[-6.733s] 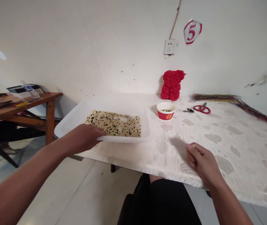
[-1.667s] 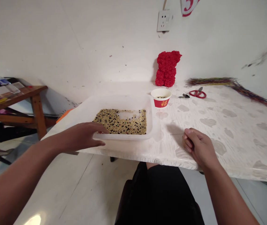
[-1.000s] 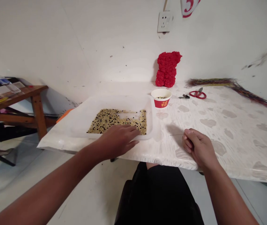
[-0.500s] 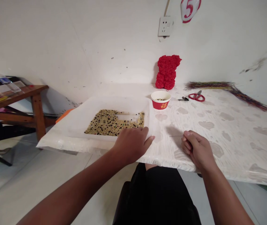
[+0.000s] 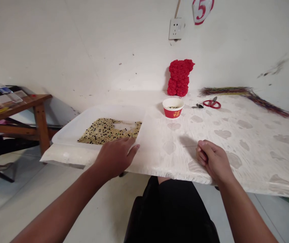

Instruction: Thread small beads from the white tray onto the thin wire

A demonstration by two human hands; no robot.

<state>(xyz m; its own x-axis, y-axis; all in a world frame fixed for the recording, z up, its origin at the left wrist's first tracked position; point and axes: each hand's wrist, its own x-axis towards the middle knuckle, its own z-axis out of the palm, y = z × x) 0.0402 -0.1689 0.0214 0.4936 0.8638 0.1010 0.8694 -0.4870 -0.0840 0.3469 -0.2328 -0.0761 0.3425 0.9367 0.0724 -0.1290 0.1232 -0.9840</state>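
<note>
My left hand (image 5: 116, 155) grips the near right corner of a translucent plastic tray (image 5: 64, 130), fingers over the rim and thumb outside; the fingertips are partly hidden. Inside the tray lie many small pale beads (image 5: 103, 131) mixed with black ones, with a thin patch at the back right. Over the tablecloth, my right hand (image 5: 214, 160) is closed in a pinch on a thin wire (image 5: 189, 146), whose end points left. Between and beyond my hands stands a red and white paper bowl (image 5: 173, 113) with some beads in it.
Behind the bowl a red rose bear (image 5: 179, 77) stands against the wall. Red-handled scissors (image 5: 212, 103) and a small dark metal tool (image 5: 197, 106) lie right of the bowl. Bundled thin wires (image 5: 225, 90) lie along the back. At left is a wooden table (image 5: 41, 114).
The tray has slid left across the table with my left hand on its corner, away from the bowl. My right hand has stayed in place with the wire.
</note>
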